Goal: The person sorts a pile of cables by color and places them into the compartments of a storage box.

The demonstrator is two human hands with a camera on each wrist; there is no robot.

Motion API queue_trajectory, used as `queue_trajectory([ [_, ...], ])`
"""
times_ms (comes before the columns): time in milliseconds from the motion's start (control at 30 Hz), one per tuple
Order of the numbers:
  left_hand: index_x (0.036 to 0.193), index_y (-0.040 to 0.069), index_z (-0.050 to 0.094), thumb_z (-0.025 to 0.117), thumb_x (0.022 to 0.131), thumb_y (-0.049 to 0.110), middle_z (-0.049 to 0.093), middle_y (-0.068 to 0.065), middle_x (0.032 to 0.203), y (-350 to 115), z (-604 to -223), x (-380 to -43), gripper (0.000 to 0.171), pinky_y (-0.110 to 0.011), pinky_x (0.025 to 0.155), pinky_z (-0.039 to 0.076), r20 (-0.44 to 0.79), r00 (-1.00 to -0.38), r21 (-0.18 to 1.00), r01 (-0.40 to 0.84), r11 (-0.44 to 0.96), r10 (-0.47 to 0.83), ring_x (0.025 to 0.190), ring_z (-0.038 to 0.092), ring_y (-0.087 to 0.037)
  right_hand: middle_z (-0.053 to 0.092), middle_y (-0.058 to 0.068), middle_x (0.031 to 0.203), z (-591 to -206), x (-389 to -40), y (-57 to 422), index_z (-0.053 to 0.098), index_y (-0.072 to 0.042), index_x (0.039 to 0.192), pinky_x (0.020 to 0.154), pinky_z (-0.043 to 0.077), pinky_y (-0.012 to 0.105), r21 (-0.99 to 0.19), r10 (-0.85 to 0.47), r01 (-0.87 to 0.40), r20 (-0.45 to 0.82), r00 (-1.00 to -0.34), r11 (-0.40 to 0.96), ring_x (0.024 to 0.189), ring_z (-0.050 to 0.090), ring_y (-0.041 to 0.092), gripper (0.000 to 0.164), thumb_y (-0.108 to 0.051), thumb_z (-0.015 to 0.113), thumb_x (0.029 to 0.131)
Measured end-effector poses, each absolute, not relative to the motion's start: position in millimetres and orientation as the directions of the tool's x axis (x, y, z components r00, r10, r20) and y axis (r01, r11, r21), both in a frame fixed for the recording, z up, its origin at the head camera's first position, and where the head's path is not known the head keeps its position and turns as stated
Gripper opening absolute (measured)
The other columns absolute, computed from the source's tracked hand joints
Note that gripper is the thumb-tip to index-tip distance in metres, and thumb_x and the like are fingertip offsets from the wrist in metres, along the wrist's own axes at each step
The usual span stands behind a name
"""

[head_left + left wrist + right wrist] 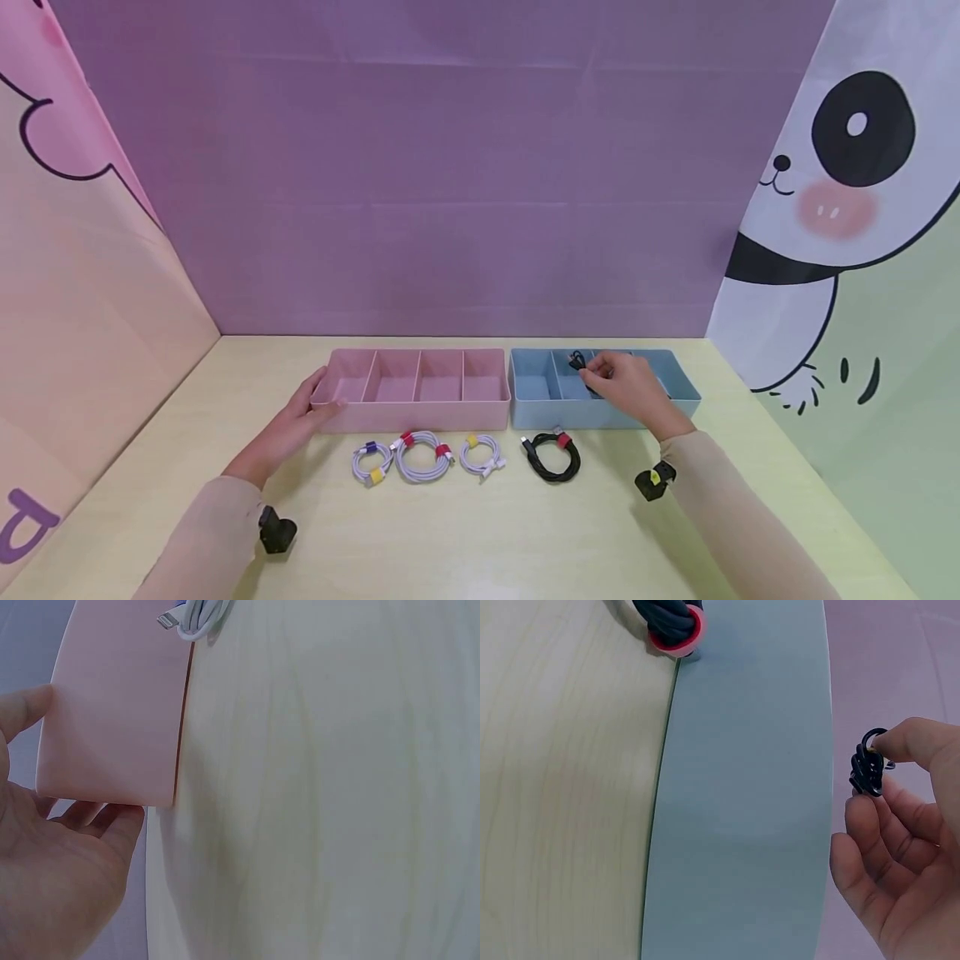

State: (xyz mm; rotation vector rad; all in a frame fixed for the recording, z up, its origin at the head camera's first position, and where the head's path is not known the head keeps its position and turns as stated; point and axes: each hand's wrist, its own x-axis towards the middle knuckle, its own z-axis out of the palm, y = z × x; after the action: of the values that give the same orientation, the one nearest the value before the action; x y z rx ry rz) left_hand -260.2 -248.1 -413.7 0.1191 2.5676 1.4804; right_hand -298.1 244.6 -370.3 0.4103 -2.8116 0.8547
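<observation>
My right hand (626,385) pinches a small coiled black cable (577,360) between thumb and fingers, over the blue divided box (600,416). In the right wrist view the tight coil (868,769) shows at the fingertips, above the box's rim. My left hand (298,417) grips the left end of the pink divided box (420,417), thumb over the front rim and fingers against the end wall. The left wrist view shows that hand (67,855) around the box's corner.
Before the pink box lie three coiled white cables (372,463) with coloured ties. A larger coiled black cable (573,462) with a red tie lies before the blue box. Both boxes stand side by side, with a purple backdrop (465,183) behind.
</observation>
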Motion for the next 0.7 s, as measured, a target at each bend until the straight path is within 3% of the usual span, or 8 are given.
queue_trajectory([
  [700,0.161,0.012,-0.007,0.049,0.104,0.045,0.000,-0.026,0.164,-248.2,-415.4,-261.8,0.086,-0.074,0.111,0.010,-0.085,-0.984,0.867,0.004,0.499,0.154,0.147,0.004,-0.050,0.070,0.002,0.087,-371.0,-307.5,244.0,0.069,-0.005,0.100,0.068,0.053,0.039,-0.494,-0.211,-0.314,0.254,-0.944,0.810,0.076,0.062,0.018,0.020,-0.025,0.066,0.098],
])
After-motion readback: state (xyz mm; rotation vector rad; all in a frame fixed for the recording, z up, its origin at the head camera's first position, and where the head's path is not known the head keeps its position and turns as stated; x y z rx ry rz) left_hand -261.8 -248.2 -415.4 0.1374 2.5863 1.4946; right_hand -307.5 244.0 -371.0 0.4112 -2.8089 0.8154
